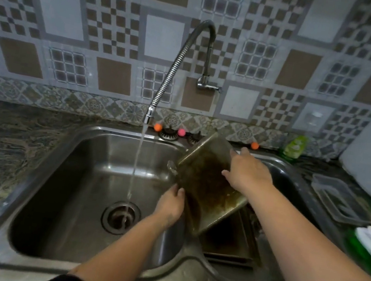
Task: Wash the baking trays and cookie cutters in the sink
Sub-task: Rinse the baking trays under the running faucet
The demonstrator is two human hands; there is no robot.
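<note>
1. Tray (206, 183) up and tilted over the divide between the two basins of the sink (75, 266), its stained face turned towards the person, just right of the running water stream (136, 164).
2. Left hand (169, 207) grips the near-left edge, fingers curled round the rim; right hand (247, 173) lies spread on the far-right side, fingers flat against the metal.
3. It looks like stiff, thin sheet metal, light enough for this two-handed tilt, though that is a judgement.
4. Wet and greasy with baked-on brown, it will likely be slippery, so the raised rims make the safest hold, opposite edges as now.
5. More trays (228, 243) sit stacked in the right basin below.
6. No cookie cutters can be made out.
</note>
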